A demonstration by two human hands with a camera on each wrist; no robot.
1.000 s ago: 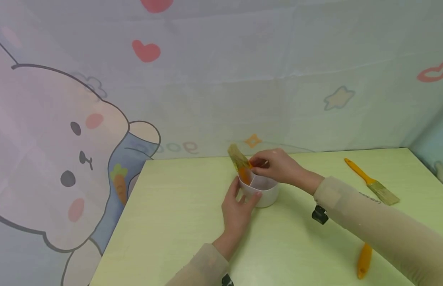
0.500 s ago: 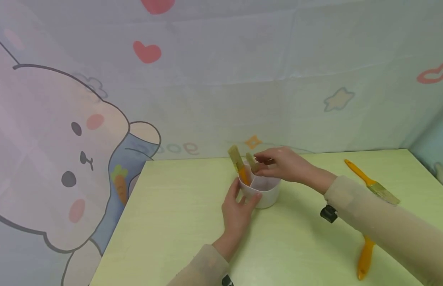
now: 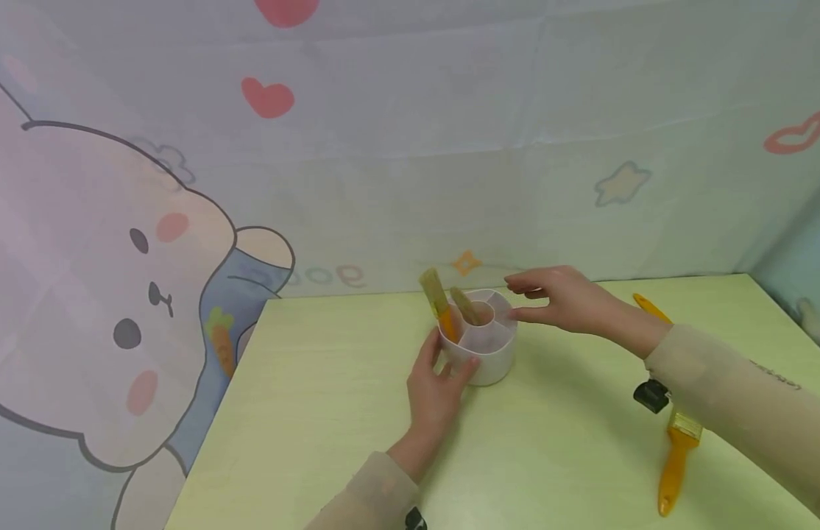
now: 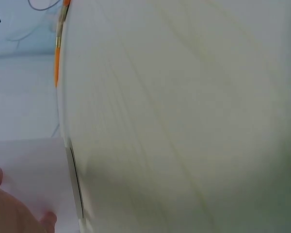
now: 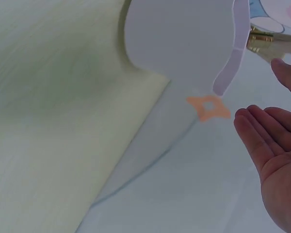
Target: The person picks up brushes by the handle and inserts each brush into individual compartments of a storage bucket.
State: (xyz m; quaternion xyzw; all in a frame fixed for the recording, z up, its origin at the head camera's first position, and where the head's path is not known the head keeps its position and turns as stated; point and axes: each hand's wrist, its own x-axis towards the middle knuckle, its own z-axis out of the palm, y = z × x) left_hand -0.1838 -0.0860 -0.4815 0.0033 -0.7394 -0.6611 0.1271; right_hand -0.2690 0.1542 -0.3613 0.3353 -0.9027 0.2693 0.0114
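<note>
A white round divided container [image 3: 487, 366] stands on the table in the head view. One paintbrush [image 3: 433, 291] leans bristles up in its left compartment, its orange handle down inside. A second paintbrush [image 3: 464, 305] tilts in the central round cup, with only its bristle end showing. My left hand [image 3: 436, 394] holds the container at its left and front, thumb on the front wall. Just beyond the right rim is my right hand [image 3: 572, 302], fingers extended and holding nothing. The right wrist view shows that same hand [image 5: 281, 150] apart from the container's wall [image 5: 184, 39].
On the right of the pale green table [image 3: 330, 390] lies a paintbrush with an orange handle [image 3: 673, 471], partly under the right sleeve. Behind that arm another orange handle [image 3: 651, 307] shows. A printed cloth [image 3: 410, 191] hangs at the table's back edge.
My right hand has let go of the second paintbrush, which now leans in the central cup, and has moved right. The left hand keeps its hold on the container.
</note>
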